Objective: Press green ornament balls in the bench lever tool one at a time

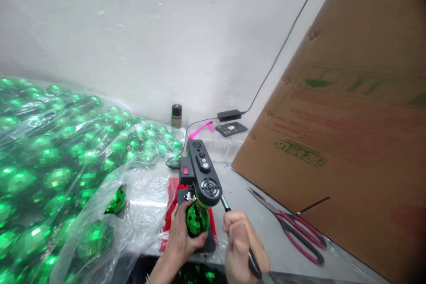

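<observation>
My left hand [181, 235] is wrapped round a shiny green faceted ball ornament [197, 221], holding it under the front end of a small black bench machine [203, 173]. My right hand [244, 246] is closed in a fist round the black-gripped lever handle [255, 268] on the machine's right side. A red rocker switch [185, 170] sits on the box at the machine's left. The machine's base rests on a red sheet [173, 199]. The machine head hides the top of the ball.
Clear plastic bags of green balls [60, 177] fill the left. Red-and-black scissors [289, 226] lie at right beside a large cardboard box [333, 111]. By the wall stand a small jar [176, 116], a power adapter [229, 115], a dark phone-like slab [231, 129] and pink ribbon [201, 130].
</observation>
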The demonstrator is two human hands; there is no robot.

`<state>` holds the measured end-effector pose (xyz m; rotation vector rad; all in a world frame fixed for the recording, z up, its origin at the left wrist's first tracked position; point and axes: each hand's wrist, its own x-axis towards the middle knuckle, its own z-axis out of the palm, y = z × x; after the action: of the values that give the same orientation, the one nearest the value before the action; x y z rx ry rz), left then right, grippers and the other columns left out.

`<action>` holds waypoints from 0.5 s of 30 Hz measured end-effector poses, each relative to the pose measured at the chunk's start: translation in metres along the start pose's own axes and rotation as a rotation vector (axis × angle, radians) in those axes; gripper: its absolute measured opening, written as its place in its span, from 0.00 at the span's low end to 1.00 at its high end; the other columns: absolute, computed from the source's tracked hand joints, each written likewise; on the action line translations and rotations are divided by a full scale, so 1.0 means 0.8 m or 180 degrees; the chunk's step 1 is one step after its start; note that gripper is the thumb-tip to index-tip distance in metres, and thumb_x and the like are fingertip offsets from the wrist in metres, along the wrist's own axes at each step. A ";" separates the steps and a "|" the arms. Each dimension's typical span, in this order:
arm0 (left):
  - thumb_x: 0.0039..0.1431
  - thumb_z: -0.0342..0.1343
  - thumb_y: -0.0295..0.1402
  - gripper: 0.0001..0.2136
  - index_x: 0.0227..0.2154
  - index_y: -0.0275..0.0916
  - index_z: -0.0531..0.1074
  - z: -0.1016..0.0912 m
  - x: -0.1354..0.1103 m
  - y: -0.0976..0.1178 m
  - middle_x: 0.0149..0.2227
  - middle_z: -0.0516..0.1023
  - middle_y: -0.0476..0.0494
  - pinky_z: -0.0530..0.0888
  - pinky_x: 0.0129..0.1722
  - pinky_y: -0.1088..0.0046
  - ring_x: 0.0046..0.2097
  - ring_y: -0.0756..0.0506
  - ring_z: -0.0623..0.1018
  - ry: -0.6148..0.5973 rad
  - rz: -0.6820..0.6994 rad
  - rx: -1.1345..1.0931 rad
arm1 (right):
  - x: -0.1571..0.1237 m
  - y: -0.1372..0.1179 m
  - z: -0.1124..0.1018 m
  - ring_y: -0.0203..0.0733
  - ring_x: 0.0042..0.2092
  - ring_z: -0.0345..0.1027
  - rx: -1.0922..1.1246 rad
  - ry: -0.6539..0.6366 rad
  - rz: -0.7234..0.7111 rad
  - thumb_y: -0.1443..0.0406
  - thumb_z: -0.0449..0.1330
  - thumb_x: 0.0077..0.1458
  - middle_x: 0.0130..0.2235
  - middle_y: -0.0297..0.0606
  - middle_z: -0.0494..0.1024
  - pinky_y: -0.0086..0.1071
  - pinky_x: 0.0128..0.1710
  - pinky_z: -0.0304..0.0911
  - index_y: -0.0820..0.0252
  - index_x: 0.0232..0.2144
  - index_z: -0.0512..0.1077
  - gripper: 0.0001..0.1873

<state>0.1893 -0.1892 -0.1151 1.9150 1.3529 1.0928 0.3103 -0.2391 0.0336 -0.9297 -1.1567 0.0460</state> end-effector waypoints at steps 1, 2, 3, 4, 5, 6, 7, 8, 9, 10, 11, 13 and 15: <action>0.45 0.70 0.37 0.38 0.62 0.34 0.72 0.001 -0.001 0.000 0.59 0.83 0.26 0.76 0.65 0.31 0.62 0.23 0.81 0.0015 -0.0015 -0.0011 | 0.000 0.001 0.001 0.33 0.25 0.62 0.0024 0.0021 -0.0014 0.67 0.53 0.76 0.24 0.29 0.67 0.30 0.25 0.55 0.56 0.25 0.63 0.21; 0.44 0.70 0.37 0.38 0.62 0.34 0.72 0.003 -0.001 0.000 0.59 0.83 0.26 0.75 0.65 0.31 0.62 0.22 0.81 0.0035 -0.0026 -0.0021 | 0.001 0.001 0.002 0.33 0.25 0.62 0.0050 0.0059 -0.0031 0.67 0.53 0.76 0.24 0.29 0.67 0.30 0.25 0.55 0.56 0.25 0.63 0.22; 0.43 0.70 0.37 0.39 0.62 0.34 0.72 0.005 -0.002 -0.001 0.59 0.83 0.26 0.74 0.66 0.31 0.62 0.22 0.81 0.0063 -0.0033 -0.0028 | 0.001 0.001 0.003 0.32 0.24 0.61 0.0067 0.0119 -0.0026 0.67 0.53 0.76 0.24 0.30 0.67 0.30 0.25 0.54 0.56 0.25 0.63 0.22; 0.42 0.70 0.36 0.39 0.62 0.34 0.72 0.008 -0.003 -0.002 0.59 0.82 0.26 0.74 0.66 0.31 0.62 0.22 0.81 0.0091 -0.0038 -0.0029 | 0.001 0.002 0.004 0.32 0.24 0.60 0.0078 0.0183 -0.0023 0.67 0.53 0.76 0.24 0.29 0.67 0.30 0.24 0.53 0.56 0.24 0.63 0.23; 0.42 0.69 0.36 0.39 0.61 0.35 0.72 0.011 -0.004 -0.003 0.59 0.82 0.26 0.74 0.66 0.31 0.62 0.22 0.80 0.0109 -0.0039 -0.0024 | 0.002 0.002 0.006 0.32 0.24 0.59 0.0087 0.0238 -0.0022 0.66 0.53 0.76 0.24 0.29 0.67 0.30 0.24 0.53 0.56 0.24 0.63 0.23; 0.41 0.69 0.35 0.39 0.61 0.35 0.73 0.013 -0.004 -0.004 0.59 0.82 0.27 0.75 0.65 0.31 0.62 0.22 0.80 0.0124 -0.0037 -0.0015 | 0.002 0.003 0.007 0.32 0.24 0.58 0.0097 0.0286 -0.0035 0.66 0.53 0.76 0.24 0.29 0.66 0.30 0.24 0.52 0.56 0.23 0.62 0.24; 0.41 0.69 0.35 0.39 0.61 0.35 0.73 0.016 -0.004 -0.005 0.59 0.82 0.27 0.76 0.65 0.31 0.62 0.22 0.80 0.0147 -0.0038 -0.0001 | 0.002 0.004 0.008 0.32 0.24 0.58 0.0095 0.0302 -0.0047 0.66 0.53 0.76 0.24 0.29 0.66 0.30 0.24 0.52 0.56 0.23 0.62 0.24; 0.40 0.69 0.35 0.39 0.61 0.36 0.73 0.018 -0.005 -0.006 0.59 0.82 0.27 0.76 0.64 0.31 0.61 0.22 0.80 0.0179 -0.0039 0.0016 | 0.002 0.005 0.009 0.32 0.24 0.59 0.0084 0.0294 -0.0045 0.66 0.53 0.76 0.24 0.29 0.66 0.30 0.24 0.52 0.56 0.24 0.62 0.24; 0.40 0.69 0.34 0.39 0.61 0.36 0.73 0.019 -0.005 -0.007 0.59 0.82 0.28 0.76 0.63 0.31 0.61 0.22 0.80 0.0214 -0.0039 0.0032 | 0.001 0.006 0.009 0.32 0.24 0.59 0.0082 0.0284 -0.0045 0.66 0.53 0.76 0.24 0.29 0.66 0.30 0.24 0.52 0.56 0.24 0.62 0.23; 0.40 0.69 0.34 0.39 0.60 0.36 0.73 0.020 -0.005 -0.008 0.58 0.82 0.28 0.77 0.63 0.32 0.61 0.22 0.80 0.0240 -0.0026 0.0044 | 0.000 0.006 0.009 0.32 0.24 0.59 0.0087 0.0279 -0.0055 0.66 0.53 0.76 0.24 0.28 0.66 0.30 0.24 0.53 0.56 0.24 0.62 0.23; 0.39 0.69 0.34 0.39 0.60 0.35 0.73 0.021 -0.006 -0.009 0.58 0.82 0.28 0.77 0.62 0.32 0.61 0.22 0.80 0.0263 -0.0006 0.0053 | 0.000 0.006 0.009 0.32 0.24 0.59 0.0088 0.0286 -0.0056 0.66 0.53 0.76 0.24 0.28 0.66 0.30 0.24 0.53 0.56 0.24 0.63 0.23; 0.39 0.69 0.34 0.39 0.60 0.35 0.73 0.022 -0.007 -0.010 0.58 0.82 0.28 0.78 0.62 0.32 0.60 0.22 0.80 0.0296 0.0026 0.0064 | -0.003 0.005 0.007 0.32 0.24 0.59 0.0074 0.0281 -0.0026 0.65 0.54 0.75 0.24 0.29 0.66 0.30 0.24 0.52 0.56 0.24 0.63 0.22; 0.40 0.69 0.34 0.39 0.60 0.36 0.73 0.022 -0.007 -0.010 0.57 0.82 0.29 0.77 0.62 0.32 0.60 0.23 0.80 0.0301 0.0029 0.0064 | -0.005 0.004 0.005 0.33 0.24 0.59 0.0052 0.0305 0.0019 0.65 0.55 0.75 0.24 0.29 0.66 0.31 0.24 0.51 0.56 0.24 0.63 0.22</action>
<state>0.1994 -0.1916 -0.1328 1.9068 1.4122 1.1920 0.3066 -0.2360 0.0289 -0.9115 -1.0634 0.0156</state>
